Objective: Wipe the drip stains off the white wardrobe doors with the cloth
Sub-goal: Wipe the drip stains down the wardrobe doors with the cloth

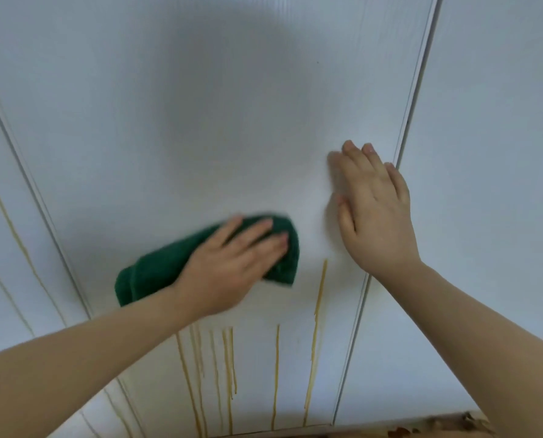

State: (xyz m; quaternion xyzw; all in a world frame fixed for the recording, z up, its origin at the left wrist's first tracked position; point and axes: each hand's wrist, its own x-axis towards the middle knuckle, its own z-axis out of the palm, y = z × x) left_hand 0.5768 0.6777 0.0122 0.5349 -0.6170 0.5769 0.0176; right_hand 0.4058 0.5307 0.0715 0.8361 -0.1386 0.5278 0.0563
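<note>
A white wardrobe door [219, 128] fills the view. My left hand [232, 267] presses a folded dark green cloth [156, 270] flat against the door with straight fingers. My right hand [374, 210] lies flat on the same door near its right edge, fingers straight. Several yellow-brown drip stains [317, 327] run down the door below both hands. More drip stains [11, 229] streak the neighbouring door on the left.
A vertical gap [412, 137] separates this door from the right-hand door [491, 153]. Another seam [36, 197] borders the left door. At the bottom right a brownish patterned floor [437, 428] shows below the door's lower edge.
</note>
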